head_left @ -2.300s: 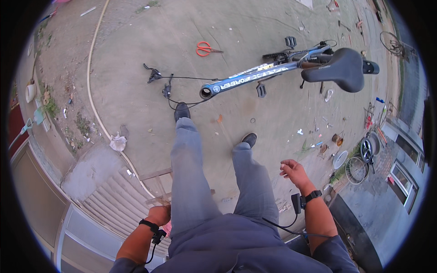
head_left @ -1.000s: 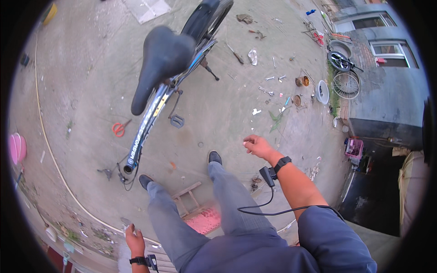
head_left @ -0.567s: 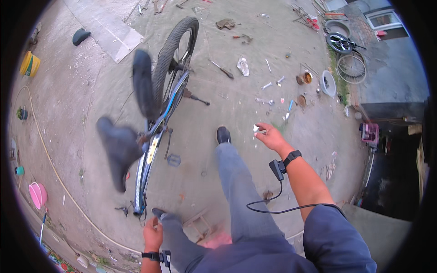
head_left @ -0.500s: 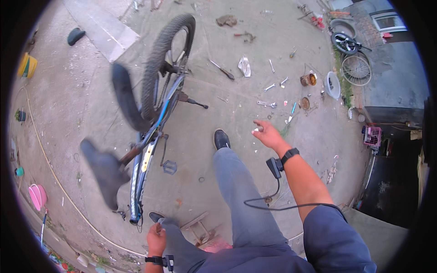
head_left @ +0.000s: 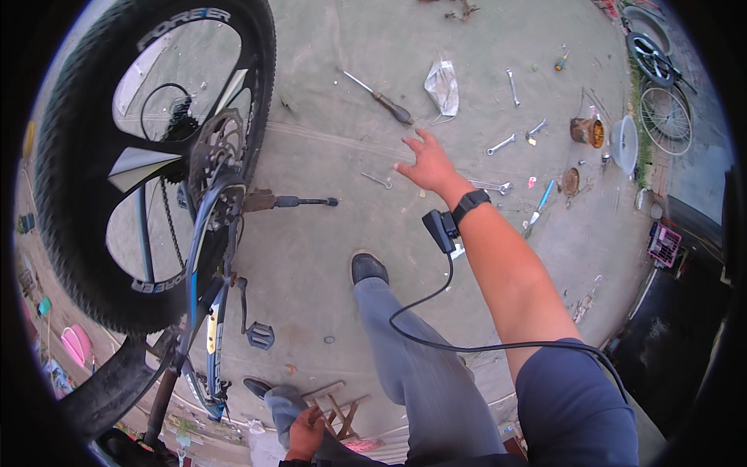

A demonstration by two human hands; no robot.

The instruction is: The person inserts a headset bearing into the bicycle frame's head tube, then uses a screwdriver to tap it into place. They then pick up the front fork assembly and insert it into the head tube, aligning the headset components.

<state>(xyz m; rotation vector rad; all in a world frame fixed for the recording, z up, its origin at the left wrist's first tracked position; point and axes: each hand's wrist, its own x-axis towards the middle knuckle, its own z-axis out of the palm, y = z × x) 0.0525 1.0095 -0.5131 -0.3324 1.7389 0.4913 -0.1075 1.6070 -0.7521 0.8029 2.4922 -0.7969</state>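
My right hand [head_left: 428,165] reaches out over the ground with its fingers spread and holds nothing. Just beyond its fingertips lies a screwdriver [head_left: 391,107] with a dark handle and a long shaft. A crumpled white packet [head_left: 442,88] is close by, and a small metal pin [head_left: 377,180] lies left of the hand. Low in the picture, my left hand [head_left: 306,433] hangs beside my leg, fingers loosely bent, with nothing visible in it. On the left an upturned bicycle [head_left: 208,303] shows its large black rear wheel [head_left: 70,179], chain, pedal [head_left: 261,335] and kickstand [head_left: 303,201].
Several spanners [head_left: 501,145] lie to the right, near a blue-handled tool [head_left: 545,195]. Past them stand a rusty can [head_left: 585,131] and a white basin [head_left: 624,144]. A low wooden stool [head_left: 342,412] is by my feet. A cable [head_left: 498,348] runs along my right arm.
My view has shifted, so the bicycle looks larger and closer. My right hand has moved toward the screwdriver, its fingers spreading wider. The left hand stays low by my leg.
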